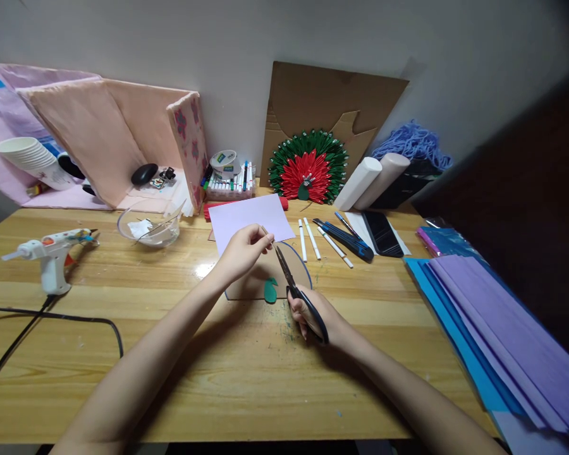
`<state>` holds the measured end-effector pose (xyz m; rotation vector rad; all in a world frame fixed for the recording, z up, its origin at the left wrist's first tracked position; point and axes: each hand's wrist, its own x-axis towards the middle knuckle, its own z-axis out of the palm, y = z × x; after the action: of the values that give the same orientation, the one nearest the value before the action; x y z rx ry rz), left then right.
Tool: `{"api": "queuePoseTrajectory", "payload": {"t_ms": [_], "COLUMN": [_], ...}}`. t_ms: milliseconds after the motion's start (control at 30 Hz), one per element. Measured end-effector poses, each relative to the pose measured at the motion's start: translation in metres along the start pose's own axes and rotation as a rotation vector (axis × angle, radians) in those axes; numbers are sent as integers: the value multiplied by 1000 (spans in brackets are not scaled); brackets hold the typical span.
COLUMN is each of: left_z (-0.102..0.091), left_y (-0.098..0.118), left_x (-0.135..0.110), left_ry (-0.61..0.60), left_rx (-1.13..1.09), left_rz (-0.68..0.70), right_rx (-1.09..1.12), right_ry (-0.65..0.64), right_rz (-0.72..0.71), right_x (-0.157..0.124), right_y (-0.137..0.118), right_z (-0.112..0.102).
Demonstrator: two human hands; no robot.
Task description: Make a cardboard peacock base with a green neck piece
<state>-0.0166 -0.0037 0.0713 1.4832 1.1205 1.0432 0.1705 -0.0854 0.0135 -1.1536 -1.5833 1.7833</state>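
Observation:
My left hand [243,251] pinches a thin strip or stick, too small to name, above a pale lilac sheet [246,218]. My right hand [315,318] grips black-handled scissors [299,292]; their blades point up toward the left hand's fingertips. Under both hands lies a brown cardboard half-disc with a blue edge [253,281], and a small green paper shape [270,291] sits on it.
A glue gun [52,249] with its cable is at the left, beside a glass bowl [148,229]. White sticks [312,239], a cutter [345,239] and a phone [382,232] lie right of centre. Purple and blue paper sheets [497,328] lie at the right edge. A red-green paper fan [308,166] leans on cardboard.

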Motion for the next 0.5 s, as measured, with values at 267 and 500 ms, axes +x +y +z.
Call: {"api": "queuePoseTrajectory", "payload": {"t_ms": [267,500], "left_z": [0,-2], "left_y": [1,-2], "left_x": [0,1], "left_ry": [6,-9], "left_rx": [-24,-9], "left_rz": [5,27], "right_rx": [13,-30], "right_ry": [33,69], "right_rz": [18,13], "right_x": [0,-1], "right_y": [-6,-8], "right_z": [1,2]}}
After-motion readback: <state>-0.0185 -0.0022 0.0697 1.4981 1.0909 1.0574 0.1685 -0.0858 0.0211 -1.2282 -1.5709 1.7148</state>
